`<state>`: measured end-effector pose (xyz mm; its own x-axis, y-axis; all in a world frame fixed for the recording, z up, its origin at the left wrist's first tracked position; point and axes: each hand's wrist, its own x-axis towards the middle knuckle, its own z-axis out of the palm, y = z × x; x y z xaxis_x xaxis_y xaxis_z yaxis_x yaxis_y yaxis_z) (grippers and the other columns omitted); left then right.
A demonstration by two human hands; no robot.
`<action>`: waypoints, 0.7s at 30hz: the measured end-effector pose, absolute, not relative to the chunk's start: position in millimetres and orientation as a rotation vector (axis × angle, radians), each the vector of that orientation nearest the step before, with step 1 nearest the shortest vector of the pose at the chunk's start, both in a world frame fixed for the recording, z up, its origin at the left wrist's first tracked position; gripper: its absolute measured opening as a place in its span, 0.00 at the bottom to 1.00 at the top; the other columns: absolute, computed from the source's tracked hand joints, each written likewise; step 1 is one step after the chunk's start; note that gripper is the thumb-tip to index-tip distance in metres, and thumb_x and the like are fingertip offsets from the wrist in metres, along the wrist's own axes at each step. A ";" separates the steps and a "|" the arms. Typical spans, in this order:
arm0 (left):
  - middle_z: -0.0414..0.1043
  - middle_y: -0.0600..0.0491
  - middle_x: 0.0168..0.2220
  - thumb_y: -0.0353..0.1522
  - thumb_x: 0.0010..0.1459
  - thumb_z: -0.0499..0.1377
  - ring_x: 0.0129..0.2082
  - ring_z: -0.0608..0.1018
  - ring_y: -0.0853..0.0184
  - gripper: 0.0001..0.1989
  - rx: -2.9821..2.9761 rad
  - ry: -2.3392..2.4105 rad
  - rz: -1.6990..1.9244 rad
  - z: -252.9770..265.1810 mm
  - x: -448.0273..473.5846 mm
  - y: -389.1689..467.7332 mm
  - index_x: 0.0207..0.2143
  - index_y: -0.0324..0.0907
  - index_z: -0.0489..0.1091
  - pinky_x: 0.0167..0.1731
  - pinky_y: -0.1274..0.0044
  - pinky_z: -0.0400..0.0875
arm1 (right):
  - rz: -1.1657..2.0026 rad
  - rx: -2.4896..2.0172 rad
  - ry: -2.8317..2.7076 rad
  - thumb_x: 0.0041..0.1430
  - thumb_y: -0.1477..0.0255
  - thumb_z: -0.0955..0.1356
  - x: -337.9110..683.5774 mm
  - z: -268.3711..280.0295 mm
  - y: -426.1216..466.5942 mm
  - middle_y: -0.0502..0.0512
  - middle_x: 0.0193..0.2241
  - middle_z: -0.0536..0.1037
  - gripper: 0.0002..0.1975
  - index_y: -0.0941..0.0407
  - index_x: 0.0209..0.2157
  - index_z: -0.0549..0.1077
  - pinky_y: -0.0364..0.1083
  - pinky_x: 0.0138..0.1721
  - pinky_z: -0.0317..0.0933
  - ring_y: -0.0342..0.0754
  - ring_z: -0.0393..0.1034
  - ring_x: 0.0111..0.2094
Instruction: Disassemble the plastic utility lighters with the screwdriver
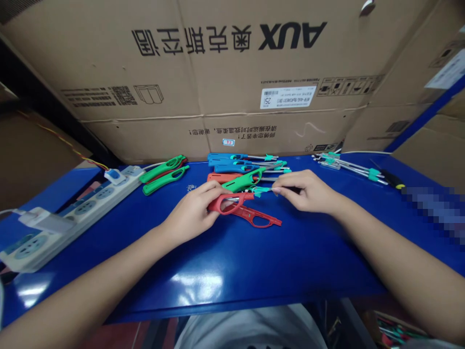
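Note:
My left hand [192, 208] is closed round a red utility lighter handle [217, 202], its trigger loop pointing right. Thumb and finger of my right hand [308, 192] pinch the end of a thin piece with green tape [262, 191], just at the handle's tip. Whether that piece is fixed to the handle I cannot tell. Below them, a loose red handle shell [252, 216] lies on the blue table. Behind my hands are a green lighter [243, 181] with a metal tube, a red lighter [223, 177] and several blue lighters [228, 163].
Left are green handle shells [163, 180], with red under them, beside a white power strip [94, 206] with plugs. Right lie metal lighter tubes [354, 167] with green tape and a black-handled screwdriver [390, 178]. A cardboard box wall [232, 102] closes the back of the blue table [254, 271].

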<state>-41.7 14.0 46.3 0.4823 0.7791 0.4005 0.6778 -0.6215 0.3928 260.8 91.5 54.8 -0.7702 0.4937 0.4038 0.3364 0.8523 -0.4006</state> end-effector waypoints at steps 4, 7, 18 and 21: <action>0.72 0.50 0.36 0.27 0.60 0.56 0.34 0.76 0.65 0.10 2.471 1.368 0.906 57.0 -53.7 22.0 0.41 0.39 0.76 0.35 0.76 0.69 | 0.385 -0.768 -2.363 0.67 0.63 0.65 277.1 63.0 100.2 0.52 0.25 0.77 0.15 0.54 0.28 0.74 0.45 0.29 0.61 0.45 0.69 0.26; 0.73 0.52 0.32 0.38 0.60 0.62 0.31 0.73 0.66 0.11 2.117 1.468 1.050 62.3 -52.5 24.4 0.35 0.39 0.76 0.33 0.76 0.67 | 0.415 -0.940 -2.166 0.66 0.56 0.65 287.8 69.1 105.6 0.49 0.20 0.69 0.19 0.54 0.27 0.72 0.44 0.23 0.54 0.43 0.60 0.20; 0.50 0.65 0.17 0.45 0.56 0.68 0.16 0.49 0.78 0.19 0.973 1.013 0.928 36.3 7.1 -8.0 0.34 0.38 0.71 0.17 0.81 0.43 | 0.856 -0.617 -2.169 0.72 0.64 0.61 225.0 48.2 57.4 0.48 0.24 0.69 0.16 0.56 0.31 0.69 0.40 0.28 0.58 0.40 0.62 0.24; 0.50 0.65 0.16 0.41 0.56 0.67 0.17 0.48 0.78 0.15 0.941 0.988 0.960 30.2 10.5 -8.5 0.32 0.37 0.71 0.17 0.82 0.44 | 0.730 -0.614 -2.301 0.71 0.68 0.62 218.3 41.5 50.7 0.50 0.27 0.74 0.13 0.57 0.33 0.72 0.40 0.31 0.60 0.40 0.66 0.27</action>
<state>10.5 -8.5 30.2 0.2521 0.9392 -0.2333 -0.2065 0.2877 0.9352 218.3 50.7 41.5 -0.6866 0.5867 0.4295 0.2315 0.7364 -0.6357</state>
